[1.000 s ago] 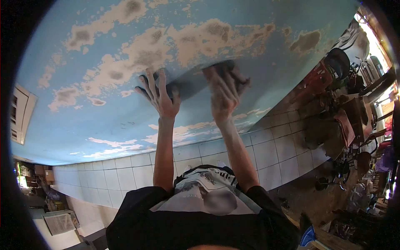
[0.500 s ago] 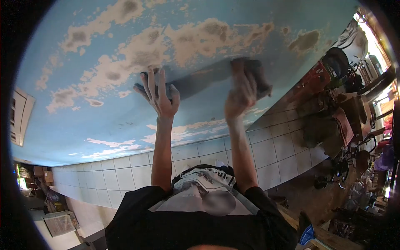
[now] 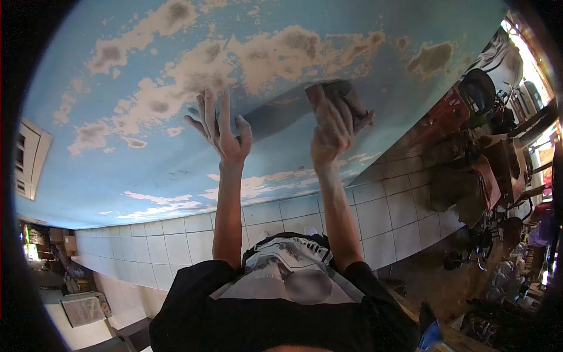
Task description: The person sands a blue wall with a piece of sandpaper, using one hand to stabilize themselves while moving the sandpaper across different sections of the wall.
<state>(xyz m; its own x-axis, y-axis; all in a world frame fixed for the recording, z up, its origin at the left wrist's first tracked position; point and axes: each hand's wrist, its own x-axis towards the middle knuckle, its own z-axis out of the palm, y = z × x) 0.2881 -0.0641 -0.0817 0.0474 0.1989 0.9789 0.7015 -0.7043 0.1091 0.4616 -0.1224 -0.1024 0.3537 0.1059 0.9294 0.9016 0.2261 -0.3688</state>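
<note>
A blue wall (image 3: 176, 146) with pale patches and grey spots fills the space before me. My left hand (image 3: 224, 132) has its fingers spread against the paint and holds nothing. To its right, my right hand (image 3: 334, 129) grips a folded sheet of sandpaper (image 3: 354, 101), dark brown and pressed to the wall. The sheet's edges stick out past the fingers on both sides. Between the two hands lies a dark shadow on the wall. Whitish dust coats both hands.
White tiles (image 3: 264, 216) run along the wall's foot. On the right stand a red crate (image 3: 446, 117), a dark rounded item (image 3: 478, 88) and assorted household clutter. A white-framed opening (image 3: 30, 158) is at the far left. Cardboard boxes (image 3: 61, 239) sit at lower left.
My right hand has shifted a little left along the wall with the sandpaper and is less blurred. My left hand stays nearly in place, its fingers slightly differently spread.
</note>
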